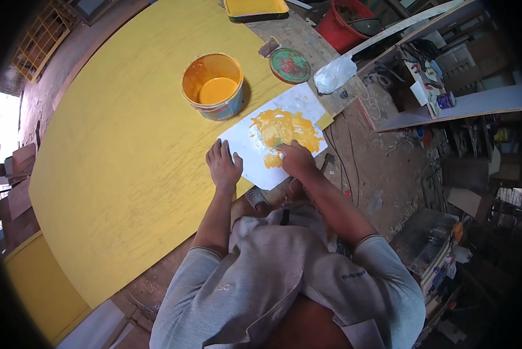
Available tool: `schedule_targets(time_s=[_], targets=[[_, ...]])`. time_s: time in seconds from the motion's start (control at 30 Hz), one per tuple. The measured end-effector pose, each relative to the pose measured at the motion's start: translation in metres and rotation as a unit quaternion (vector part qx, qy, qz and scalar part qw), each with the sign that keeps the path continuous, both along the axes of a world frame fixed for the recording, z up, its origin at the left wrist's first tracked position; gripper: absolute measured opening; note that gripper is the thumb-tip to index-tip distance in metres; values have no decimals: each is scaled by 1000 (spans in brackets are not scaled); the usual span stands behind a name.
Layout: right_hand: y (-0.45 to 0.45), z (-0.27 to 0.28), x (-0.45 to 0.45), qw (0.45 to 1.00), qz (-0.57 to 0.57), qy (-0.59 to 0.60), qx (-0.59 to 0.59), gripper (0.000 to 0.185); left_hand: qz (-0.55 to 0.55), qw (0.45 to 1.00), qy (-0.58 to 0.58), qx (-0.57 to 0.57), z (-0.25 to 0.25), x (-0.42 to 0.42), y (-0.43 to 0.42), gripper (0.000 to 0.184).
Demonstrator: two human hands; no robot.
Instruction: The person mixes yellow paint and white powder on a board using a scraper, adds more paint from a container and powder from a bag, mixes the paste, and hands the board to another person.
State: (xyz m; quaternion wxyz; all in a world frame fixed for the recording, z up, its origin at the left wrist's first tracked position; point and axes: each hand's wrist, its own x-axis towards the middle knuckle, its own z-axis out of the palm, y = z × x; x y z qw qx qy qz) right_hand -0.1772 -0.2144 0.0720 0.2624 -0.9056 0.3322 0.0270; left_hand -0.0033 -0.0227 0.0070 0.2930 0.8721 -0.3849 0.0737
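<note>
Head view: found white sheet (pixel 246 154) lying before the torso, at the near right end of the yellow panel (pixel 139 145). Noted long axis running obliquely, from beside the left hand (pixel 223 166) out and away to the right. Located yellow-orange paint smear (pixel 301 128) on the right-hand part of the sheet, thick and uneven, with bare white left around the borders. Determined position of smear: directly ahead of the right hand (pixel 297 159), meeting the fingertips at the near edge. Rated right hand nearer to the smear; placed left hand well to the left, at the sheet's left edge.

Recorded left hand as lying flat, palm down, fingers extended and thumb held wide. Recorded right hand as curled, fingers pointing inward to the paint; cannot tell from this angle whether gripping a small tool at the fingertips.

Containers: observed paint bucket (pixel 223 110) upright on the panel, just beyond the sheet, holding yellow-orange paint (pixel 217 91) well below the rim, with inner wall coated. Observed round lid (pixel 290 65), stained green and red, lying beyond the sheet's far end near a white plastic bag (pixel 335 74). Logged yellow tray (pixel 255 7) at the far edge, and red bucket (pixel 328 26) beyond, with dark contents.
</note>
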Motion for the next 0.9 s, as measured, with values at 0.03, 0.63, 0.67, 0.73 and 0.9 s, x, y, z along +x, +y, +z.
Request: schedule_targets(time_s=[0.03,0.63,0.67,0.73,0.9], targets=[[-6,3,-5,1000,-4,-7,3,40,1,1000,4,0,0,1,0,53],[-42,4,21,998,-63,2,-3,39,-2,1000,-9,9,0,0,-1,51],[-36,3,28,998,-68,9,0,39,-3,1000,-6,8,1,-1,0,52],[-24,1,30,998,-60,8,8,39,-3,1000,2,7,2,0,-1,52],[-20,5,-2,1000,-27,7,9,39,2,1000,0,4,-1,1,-1,51]])
